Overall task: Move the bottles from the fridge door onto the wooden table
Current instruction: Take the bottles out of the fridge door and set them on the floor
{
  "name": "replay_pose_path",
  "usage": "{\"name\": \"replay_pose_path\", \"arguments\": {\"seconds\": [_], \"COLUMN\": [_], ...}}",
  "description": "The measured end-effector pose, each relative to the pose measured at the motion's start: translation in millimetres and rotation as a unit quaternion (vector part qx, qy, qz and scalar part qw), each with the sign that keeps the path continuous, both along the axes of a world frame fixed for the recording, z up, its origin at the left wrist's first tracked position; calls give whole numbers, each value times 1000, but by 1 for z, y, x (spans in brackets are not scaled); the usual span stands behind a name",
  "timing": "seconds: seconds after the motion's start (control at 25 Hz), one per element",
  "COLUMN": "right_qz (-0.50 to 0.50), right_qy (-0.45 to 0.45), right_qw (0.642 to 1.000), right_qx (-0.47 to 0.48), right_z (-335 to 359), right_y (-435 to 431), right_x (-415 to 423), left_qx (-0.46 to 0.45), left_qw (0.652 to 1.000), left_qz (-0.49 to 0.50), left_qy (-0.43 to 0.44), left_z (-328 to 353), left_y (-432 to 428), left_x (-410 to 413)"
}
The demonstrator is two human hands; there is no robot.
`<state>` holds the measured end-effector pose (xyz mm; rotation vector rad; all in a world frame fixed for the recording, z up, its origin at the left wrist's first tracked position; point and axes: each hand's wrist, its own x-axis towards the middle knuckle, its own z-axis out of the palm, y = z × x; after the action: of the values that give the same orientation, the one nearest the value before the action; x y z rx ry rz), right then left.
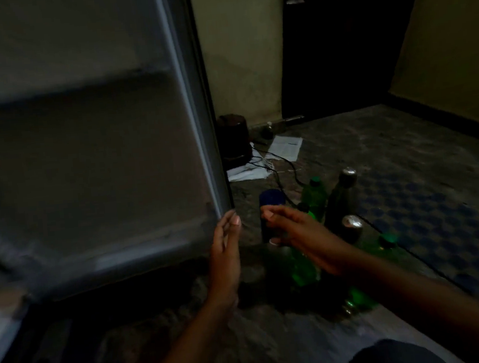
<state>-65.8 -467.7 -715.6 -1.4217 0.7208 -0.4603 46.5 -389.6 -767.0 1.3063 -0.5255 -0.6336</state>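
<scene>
Several bottles (314, 195) stand upright in a cluster on the floor to the right of the open fridge door (91, 153); no wooden table is visible. The right hand (298, 234) is nearer them, its thumb and fingers closed around a dark blue-capped bottle (272, 204), long axis vertical, just above the group. The left hand (224, 255) is spread flat, fingertips at the door's lower edge. In this dim light the door shelves look empty, though I cannot be sure.

Fridge door (86, 165) and bottles (314, 195) flank open floor (242, 198).
</scene>
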Motion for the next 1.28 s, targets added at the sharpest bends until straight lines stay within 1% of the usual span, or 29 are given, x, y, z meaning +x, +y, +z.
{"name": "replay_pose_path", "arguments": {"seconds": [0.08,0.16,0.24,0.4,0.48,0.6,0.68,0.72,0.8,0.88,1.0,1.08,1.16,1.2,1.24,1.28], "right_qz": [32,55,79,116,120,127,138,139,115,90,96,98,96,93,90,97], "right_qy": [-49,-102,-153,-250,-284,-329,-346,-353,-344,-324,-286,-234,-177,-156,-142,-133], "right_qw": [998,991,980,954,944,927,917,910,906,902,907,922,921,919,917,917], "right_qx": [-34,-72,-101,-123,-121,-126,-142,-166,-219,-270,-292,-293,-332,-350,-361,-364], "right_z": [38,75,113,186,213,250,272,284,301,315,335,343,338,333,328,324], "right_y": [12,26,40,63,68,76,84,91,99,107,121,127,131,133,134,134], "right_x": [40,77,113,172,187,218,240,256,280,304,341,360,372,376,377,376], "left_qx": [-35,-71,-106,-176,-197,-238,-260,-271,-269,-246,-188,-135,-80,-63,-54,-50], "left_qw": [998,992,982,947,936,909,892,877,856,831,810,809,806,810,826,852], "left_qz": [50,78,105,150,163,183,197,212,240,301,377,386,396,398,391,372], "left_qy": [-30,-63,-115,-221,-244,-290,-313,-335,-371,-398,-407,-421,-433,-425,-402,-366], "left_z": [36,72,106,179,210,254,283,298,320,331,342,349,353,352,352,353], "left_y": [20,39,58,87,98,117,127,136,145,151,165,168,165,163,162,163], "left_x": [33,59,84,132,149,182,200,216,240,265,312,336,350,357,366,372]}}
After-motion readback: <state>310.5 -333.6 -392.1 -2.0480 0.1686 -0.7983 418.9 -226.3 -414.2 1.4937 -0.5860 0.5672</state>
